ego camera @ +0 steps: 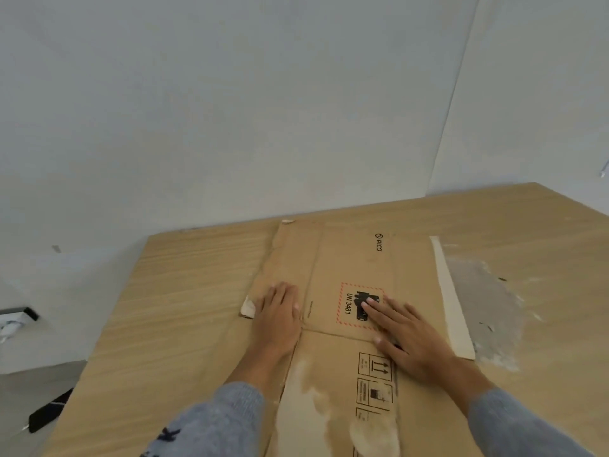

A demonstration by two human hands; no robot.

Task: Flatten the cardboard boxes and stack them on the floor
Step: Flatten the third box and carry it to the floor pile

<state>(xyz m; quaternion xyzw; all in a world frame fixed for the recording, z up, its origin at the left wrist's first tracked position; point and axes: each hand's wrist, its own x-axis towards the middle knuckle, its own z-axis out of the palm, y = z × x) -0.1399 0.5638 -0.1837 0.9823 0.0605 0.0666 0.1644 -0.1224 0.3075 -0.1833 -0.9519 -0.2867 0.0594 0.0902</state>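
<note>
Pale wood-grain tabletop (197,291): the flattened brown cardboard box (349,258) is pinned there by left hand (280,315) and right hand (405,334), palms spread flat, nothing grasped. Creases should probably be pressed outward, firmly.

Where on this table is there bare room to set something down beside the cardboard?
Bare wood lies left of the flattened box, out to the table edge. The far right corner is bare too. Clear tape clutters the right; both hands press the middle.
</note>
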